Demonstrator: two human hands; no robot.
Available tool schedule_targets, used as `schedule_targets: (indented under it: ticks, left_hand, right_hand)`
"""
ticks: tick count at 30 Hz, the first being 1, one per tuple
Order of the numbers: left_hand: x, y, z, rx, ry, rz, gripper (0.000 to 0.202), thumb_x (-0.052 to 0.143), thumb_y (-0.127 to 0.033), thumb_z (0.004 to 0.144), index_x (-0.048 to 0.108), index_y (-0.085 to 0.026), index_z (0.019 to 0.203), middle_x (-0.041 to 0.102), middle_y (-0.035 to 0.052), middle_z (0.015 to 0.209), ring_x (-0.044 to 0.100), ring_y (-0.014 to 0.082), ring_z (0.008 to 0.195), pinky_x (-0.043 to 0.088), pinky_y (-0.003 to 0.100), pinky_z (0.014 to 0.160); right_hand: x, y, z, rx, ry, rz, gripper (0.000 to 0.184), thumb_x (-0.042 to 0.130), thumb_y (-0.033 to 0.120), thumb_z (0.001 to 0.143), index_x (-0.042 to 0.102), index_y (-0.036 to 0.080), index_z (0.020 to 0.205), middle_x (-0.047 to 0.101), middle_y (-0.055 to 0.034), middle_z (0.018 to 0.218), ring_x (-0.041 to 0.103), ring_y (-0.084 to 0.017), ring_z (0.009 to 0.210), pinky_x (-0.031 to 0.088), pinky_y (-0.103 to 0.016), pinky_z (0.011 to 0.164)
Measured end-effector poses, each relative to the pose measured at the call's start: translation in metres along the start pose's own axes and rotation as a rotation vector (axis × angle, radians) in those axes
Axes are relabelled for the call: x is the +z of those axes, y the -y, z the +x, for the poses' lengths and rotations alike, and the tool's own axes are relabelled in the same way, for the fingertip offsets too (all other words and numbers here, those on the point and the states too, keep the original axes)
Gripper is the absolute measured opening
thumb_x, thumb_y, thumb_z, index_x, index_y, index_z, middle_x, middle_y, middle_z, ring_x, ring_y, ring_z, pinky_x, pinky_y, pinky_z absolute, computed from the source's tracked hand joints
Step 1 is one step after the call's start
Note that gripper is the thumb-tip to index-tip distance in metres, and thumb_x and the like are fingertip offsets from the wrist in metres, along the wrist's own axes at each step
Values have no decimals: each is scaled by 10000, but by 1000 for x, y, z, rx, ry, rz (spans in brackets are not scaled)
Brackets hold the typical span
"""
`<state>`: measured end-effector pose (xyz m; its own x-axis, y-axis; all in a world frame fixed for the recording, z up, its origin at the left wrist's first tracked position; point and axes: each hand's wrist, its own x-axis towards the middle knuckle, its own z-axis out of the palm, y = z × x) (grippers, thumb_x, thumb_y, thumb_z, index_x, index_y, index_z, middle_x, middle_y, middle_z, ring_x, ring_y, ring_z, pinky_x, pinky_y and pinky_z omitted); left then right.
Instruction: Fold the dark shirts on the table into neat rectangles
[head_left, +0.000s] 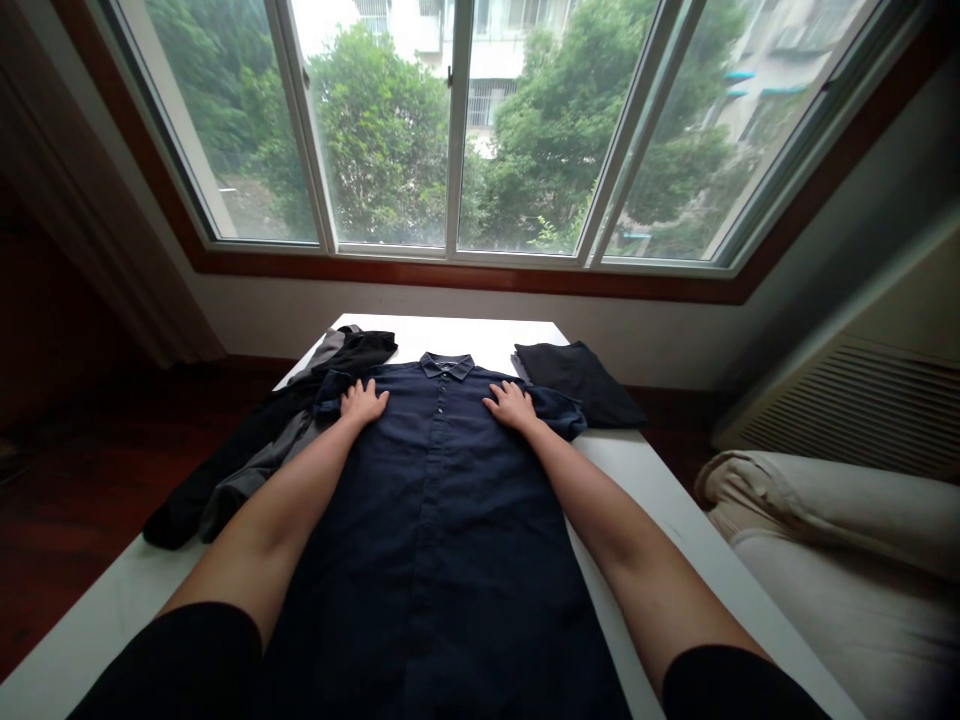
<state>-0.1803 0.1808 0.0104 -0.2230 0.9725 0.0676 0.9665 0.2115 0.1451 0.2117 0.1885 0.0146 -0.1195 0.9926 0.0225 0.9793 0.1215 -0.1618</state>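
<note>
Window behind, white counter below it. Navy shirt laid flat on counter, buttoned front up, collar at far end. Left hand and right hand spread wide, palms pressed on shirt shoulders, gripping nothing. Looks like smoothing stage. Clothes heap at left, folded black piece at right, just beside sleeve. Any fold would call for pinching sleeve edges first

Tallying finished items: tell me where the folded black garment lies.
Head view: the folded black garment lies at the far right of the white table, beside the navy shirt, beyond the right hand.
</note>
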Motion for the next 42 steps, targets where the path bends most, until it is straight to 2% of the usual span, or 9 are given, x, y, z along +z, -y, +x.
schedule_targets:
  ticks: [4,9,13,16,19,27,31,35,42]
  left_hand:
    - [-2,-5,-2,-2,-30,16,760,300,-633,1005,392,-160,1592,323,223,1664,368,399,1489,298,555,1189]
    - [-3,-16,-18,179,-177,63,652,308,-544,1035,495,-159,1527,359,167,1663,313,327,1528,257,512,1232]
    - [1,-17,-29,227,-60,44,709,291,-626,1022,456,-204,1567,351,142,1673,299,328,1542,214,550,1247]
    - [2,-13,-33,143,-12,19,802,271,-697,997,374,-202,1620,263,161,1706,238,347,1572,200,563,1250]
    - [1,-15,-36,114,-27,29,834,267,-714,987,382,-178,1616,278,183,1696,221,357,1578,172,564,1258]
    - [8,-49,-65,368,-35,5,812,269,-726,996,378,-222,1623,227,118,1725,136,321,1604,122,523,1280]
    - [8,-52,-70,395,26,-25,833,273,-755,983,326,-253,1647,183,100,1738,99,320,1612,100,527,1281]
    - [6,-58,-66,358,71,-21,863,298,-777,964,312,-255,1651,167,115,1739,89,355,1609,97,582,1267]
    - [13,-89,-59,468,51,-44,765,316,-673,1004,326,-255,1645,191,103,1736,111,326,1609,103,563,1274]
  right_hand:
    - [2,-4,9,-1,11,5,686,312,652,1052,331,294,1637,198,-105,1719,141,-304,1587,120,-557,1258]
    - [4,-2,0,-18,-41,-9,658,329,620,1060,381,270,1616,227,-110,1710,157,-292,1585,138,-515,1261]
    - [9,7,-15,-81,-138,-42,624,398,584,1052,431,261,1584,312,-121,1677,222,-292,1563,123,-507,1267]
    - [12,12,-21,-41,-93,-13,645,395,615,1043,433,263,1582,318,-127,1672,238,-303,1556,143,-521,1260]
    - [12,14,-22,-18,-51,24,689,347,659,1041,387,273,1610,246,-113,1703,179,-294,1579,131,-516,1263]
    - [8,15,-26,-17,-27,21,718,289,676,1042,337,274,1635,181,-104,1723,117,-291,1594,83,-517,1268]
    - [5,19,-26,-28,-49,-13,692,318,648,1046,381,259,1615,229,-125,1707,145,-313,1585,75,-551,1261]
    - [5,34,-25,-55,-57,-11,702,352,650,1041,371,250,1618,219,-136,1708,154,-316,1583,88,-549,1261]
    - [16,71,-19,-162,-24,41,754,317,716,1028,316,282,1645,148,-106,1730,93,-299,1601,51,-527,1273]
